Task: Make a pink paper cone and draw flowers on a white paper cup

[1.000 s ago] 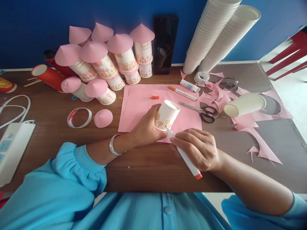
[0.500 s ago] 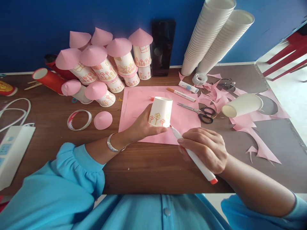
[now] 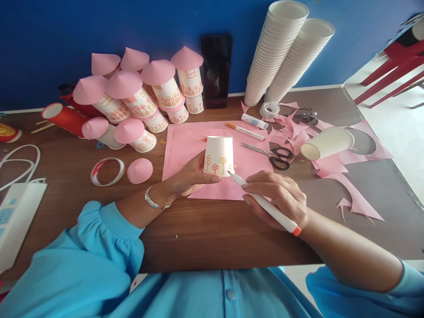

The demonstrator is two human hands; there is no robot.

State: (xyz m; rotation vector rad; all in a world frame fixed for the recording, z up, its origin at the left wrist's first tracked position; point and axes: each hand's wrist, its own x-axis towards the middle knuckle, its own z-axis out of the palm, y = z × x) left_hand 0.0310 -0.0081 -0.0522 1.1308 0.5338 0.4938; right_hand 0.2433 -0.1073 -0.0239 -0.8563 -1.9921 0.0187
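My left hand [image 3: 194, 176] is closed around a white paper cup [image 3: 219, 152], held upside down above pink paper sheets [image 3: 185, 132]. Red and yellow flowers are drawn along the cup's lower rim. In my right hand [image 3: 280, 194] is a white marker pen [image 3: 265, 206] with an orange-red end. Its tip is at the cup's lower right edge; whether it touches cannot be made out. Scissors [image 3: 270, 154] lie on the pink paper, with an orange-capped marker [image 3: 245, 131] behind them.
Cup towers with pink cone roofs [image 3: 159, 73] stand at the back left. A black phone [image 3: 217, 70] and tall stacks of paper cups [image 3: 278, 48] lean against the blue wall. Pink scraps [image 3: 354, 190] and a loose cup [image 3: 327, 142] lie right; a tape roll [image 3: 107, 171] lies left.
The cup has turned in my left hand, so different flowers face me, and it stands more upright. My right hand has kept the marker tip near the cup's lower edge. The view has shifted slightly.
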